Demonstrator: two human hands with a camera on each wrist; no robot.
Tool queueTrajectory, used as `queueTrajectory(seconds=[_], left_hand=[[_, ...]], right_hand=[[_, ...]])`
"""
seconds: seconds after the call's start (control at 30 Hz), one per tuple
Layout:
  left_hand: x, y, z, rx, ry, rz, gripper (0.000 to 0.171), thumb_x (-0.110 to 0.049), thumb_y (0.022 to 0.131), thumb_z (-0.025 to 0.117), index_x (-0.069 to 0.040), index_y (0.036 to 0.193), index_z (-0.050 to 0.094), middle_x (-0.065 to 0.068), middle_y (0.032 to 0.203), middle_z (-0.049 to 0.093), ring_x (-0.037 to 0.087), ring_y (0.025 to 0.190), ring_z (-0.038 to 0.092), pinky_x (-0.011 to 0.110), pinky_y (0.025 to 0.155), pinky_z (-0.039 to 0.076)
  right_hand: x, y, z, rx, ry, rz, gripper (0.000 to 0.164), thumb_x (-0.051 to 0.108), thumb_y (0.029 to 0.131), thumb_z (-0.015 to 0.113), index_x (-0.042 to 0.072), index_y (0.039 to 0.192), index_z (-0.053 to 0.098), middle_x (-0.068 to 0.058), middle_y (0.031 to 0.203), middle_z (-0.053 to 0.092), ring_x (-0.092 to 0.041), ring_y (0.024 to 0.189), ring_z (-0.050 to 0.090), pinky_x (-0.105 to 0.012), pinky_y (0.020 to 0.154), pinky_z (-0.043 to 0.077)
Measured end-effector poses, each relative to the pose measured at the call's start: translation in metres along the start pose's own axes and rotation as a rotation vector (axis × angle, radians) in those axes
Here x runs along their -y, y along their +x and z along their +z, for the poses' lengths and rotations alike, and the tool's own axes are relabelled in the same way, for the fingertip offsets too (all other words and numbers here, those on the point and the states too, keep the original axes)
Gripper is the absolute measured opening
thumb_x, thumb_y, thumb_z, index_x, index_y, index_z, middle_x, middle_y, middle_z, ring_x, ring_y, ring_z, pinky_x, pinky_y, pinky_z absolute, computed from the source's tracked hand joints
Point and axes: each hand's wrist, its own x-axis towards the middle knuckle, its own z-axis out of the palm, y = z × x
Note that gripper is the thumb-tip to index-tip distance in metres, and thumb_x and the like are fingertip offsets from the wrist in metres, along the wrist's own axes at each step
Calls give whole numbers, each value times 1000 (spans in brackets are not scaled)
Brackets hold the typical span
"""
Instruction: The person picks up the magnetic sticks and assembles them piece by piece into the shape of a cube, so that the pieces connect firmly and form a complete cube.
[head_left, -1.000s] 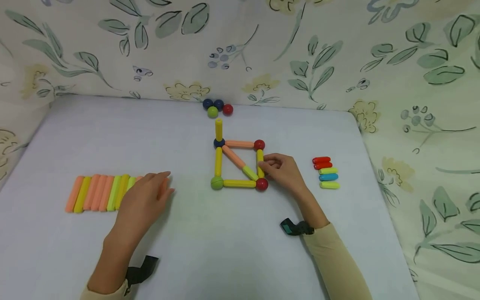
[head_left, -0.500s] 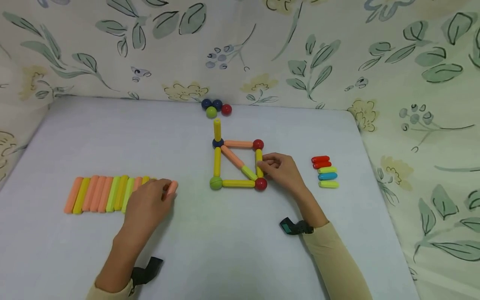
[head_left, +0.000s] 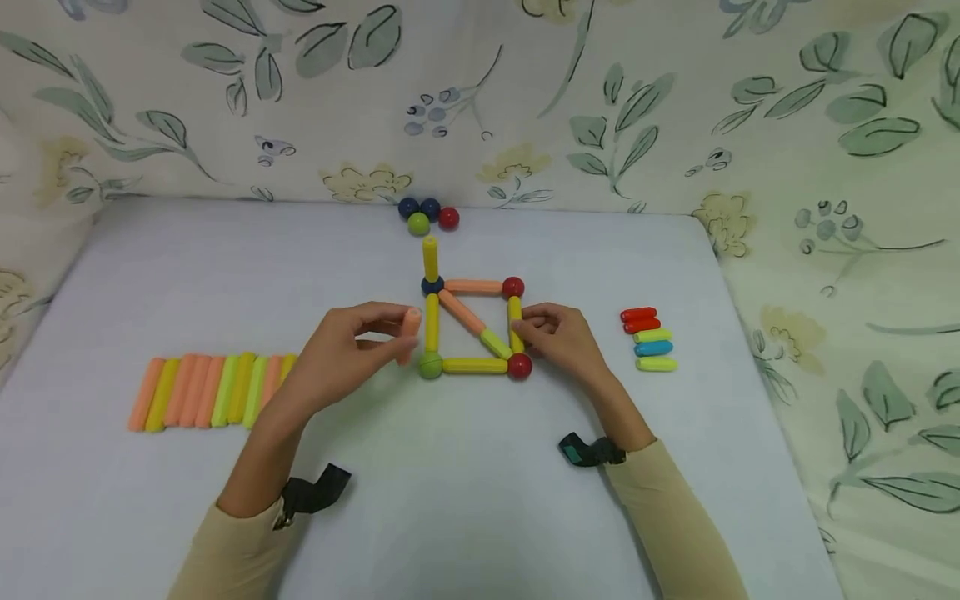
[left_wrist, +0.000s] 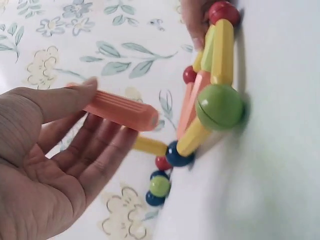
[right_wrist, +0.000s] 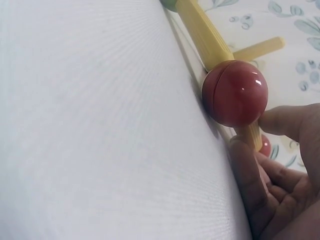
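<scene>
My left hand [head_left: 348, 354] pinches an orange rod [left_wrist: 122, 110] between thumb and fingers, beside the left side of a frame of rods and balls. At the frame's corners are a blue ball [head_left: 432, 285], a green ball [head_left: 431, 365] and two red balls [right_wrist: 237, 95]. Yellow and orange rods form its sides, and an orange and lime diagonal [head_left: 461, 312] crosses it. Another yellow rod [head_left: 430, 258] stands out from the blue ball. My right hand [head_left: 558, 337] pinches the yellow rod [head_left: 515, 321] on the frame's right side, between the two red balls.
A row of orange, yellow and lime rods [head_left: 206, 392] lies at the left, partly behind my left forearm. Loose balls [head_left: 418, 223] sit at the table's back edge. Short red, lime and blue rods [head_left: 652, 348] are stacked at the right. Floral cloth [head_left: 480, 100] hangs behind the table.
My left hand has carried an orange rod away from the row, rightward and up to the frame, turning it more upright. My right hand keeps its hold on the yellow rod.
</scene>
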Motion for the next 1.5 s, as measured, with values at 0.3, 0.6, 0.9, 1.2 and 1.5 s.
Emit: queueTrajectory(seconds=[0.3, 0.6, 0.9, 1.2, 1.5], left_hand=[[-35, 62, 23, 50, -154, 196, 38, -27, 98, 78, -16, 135, 72, -2, 120, 73, 16, 108, 69, 35, 96, 59], [-46, 114, 54, 32, -236, 296, 37, -22, 99, 77, -13, 135, 71, 2, 120, 75, 17, 113, 70, 36, 97, 60], [-23, 131, 77, -42, -319, 258, 35, -21, 99, 77, -11, 133, 71, 6, 117, 75, 19, 115, 69, 44, 107, 53], [-25, 140, 96, -63, -329, 255, 34, -17, 100, 76, -10, 132, 70, 7, 122, 75, 20, 117, 69, 38, 103, 56], [-17, 142, 101, -63, -294, 203, 33, -18, 100, 75, -13, 133, 71, 4, 122, 76, 19, 118, 70, 35, 101, 58]], right_hand=[[-1, 0, -2, 7, 11, 21, 45, 37, 99, 75, 6, 130, 70, -10, 106, 76, -21, 81, 70, -26, 74, 60], [-6, 0, -1, 20, 24, -14, 43, 36, 99, 74, 5, 128, 71, -9, 104, 77, -20, 79, 71, -27, 75, 61], [-5, 0, 3, 29, 26, -32, 40, 34, 99, 75, 5, 126, 72, -9, 101, 77, -21, 77, 71, -30, 75, 61], [-4, 3, -2, 10, 28, -43, 40, 34, 99, 74, 4, 125, 73, -10, 102, 78, -21, 76, 72, -28, 72, 60], [-4, 3, -1, 18, 23, -53, 39, 33, 100, 74, 3, 125, 73, -10, 98, 77, -20, 76, 70, -25, 70, 60]])
